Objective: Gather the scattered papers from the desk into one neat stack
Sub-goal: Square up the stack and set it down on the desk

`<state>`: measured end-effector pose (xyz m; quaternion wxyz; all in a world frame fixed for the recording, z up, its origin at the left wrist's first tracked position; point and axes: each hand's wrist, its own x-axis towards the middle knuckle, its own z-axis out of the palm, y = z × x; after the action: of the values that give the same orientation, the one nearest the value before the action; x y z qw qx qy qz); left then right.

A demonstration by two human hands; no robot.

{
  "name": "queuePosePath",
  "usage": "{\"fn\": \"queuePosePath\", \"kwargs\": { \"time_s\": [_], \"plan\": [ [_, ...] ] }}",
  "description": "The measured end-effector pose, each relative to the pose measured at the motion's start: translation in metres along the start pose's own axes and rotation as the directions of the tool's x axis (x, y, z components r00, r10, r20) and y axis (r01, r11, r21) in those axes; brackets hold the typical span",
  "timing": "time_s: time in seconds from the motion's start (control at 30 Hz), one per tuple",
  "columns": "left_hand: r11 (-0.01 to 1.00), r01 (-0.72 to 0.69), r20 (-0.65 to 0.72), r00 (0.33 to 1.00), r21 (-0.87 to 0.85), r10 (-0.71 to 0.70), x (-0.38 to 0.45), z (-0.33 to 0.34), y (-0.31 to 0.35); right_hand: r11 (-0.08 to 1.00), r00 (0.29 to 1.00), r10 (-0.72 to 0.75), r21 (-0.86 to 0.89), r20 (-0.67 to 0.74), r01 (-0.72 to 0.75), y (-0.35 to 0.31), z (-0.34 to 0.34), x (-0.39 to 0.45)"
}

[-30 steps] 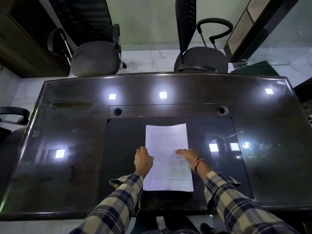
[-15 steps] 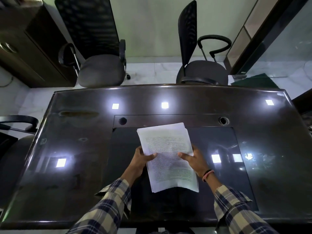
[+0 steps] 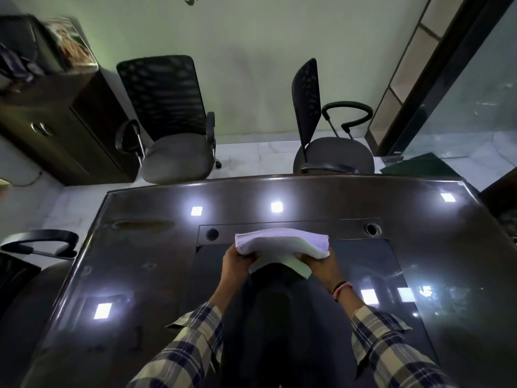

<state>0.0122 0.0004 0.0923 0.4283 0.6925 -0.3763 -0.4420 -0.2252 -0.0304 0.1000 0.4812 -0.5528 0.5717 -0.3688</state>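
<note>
A stack of white papers is held up off the dark glossy desk, tipped so its upper edge faces me and its lower part curls toward me. My left hand grips the stack's left side. Gripping the right side is my right hand, with a red and black band at its wrist. Both plaid sleeves reach in from the bottom. I see no other loose sheets on the desk.
Two black mesh office chairs stand behind the desk's far edge. A third chair's armrest is at the left. A dark cabinet stands at the back left, a glass partition on the right. Two cable holes sit in the desk.
The stack lay flat on the desk under both hands, then was lifted and is now tipped upright, edge toward me. The view has tilted up toward the chairs.
</note>
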Motion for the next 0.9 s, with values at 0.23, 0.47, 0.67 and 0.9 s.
{"fn": "queuePosePath", "kwargs": {
  "time_s": [0.23, 0.47, 0.67, 0.9],
  "plan": [
    [0.978, -0.12, 0.008, 0.992, -0.17, 0.123, -0.008, 0.007, 0.02, 0.991, 0.999, -0.001, 0.137, -0.034, 0.005, -0.019, 0.001, 0.001],
    [0.945, -0.18, -0.192, 0.973, -0.273, 0.13, -0.014, 0.019, 0.064, 0.959, 0.941, -0.049, 0.246, -0.334, 0.137, -0.06, 0.014, 0.011],
    [0.94, -0.114, -0.224, 0.974, -0.321, 0.042, -0.001, 0.022, 0.074, 0.969, 0.929, -0.033, 0.216, -0.369, 0.12, -0.057, 0.014, 0.022],
    [0.943, -0.055, -0.222, 0.975, -0.327, -0.02, 0.009, 0.019, 0.077, 0.975, 0.937, -0.028, 0.198, -0.348, 0.102, -0.056, 0.009, 0.032]
  ]
}}
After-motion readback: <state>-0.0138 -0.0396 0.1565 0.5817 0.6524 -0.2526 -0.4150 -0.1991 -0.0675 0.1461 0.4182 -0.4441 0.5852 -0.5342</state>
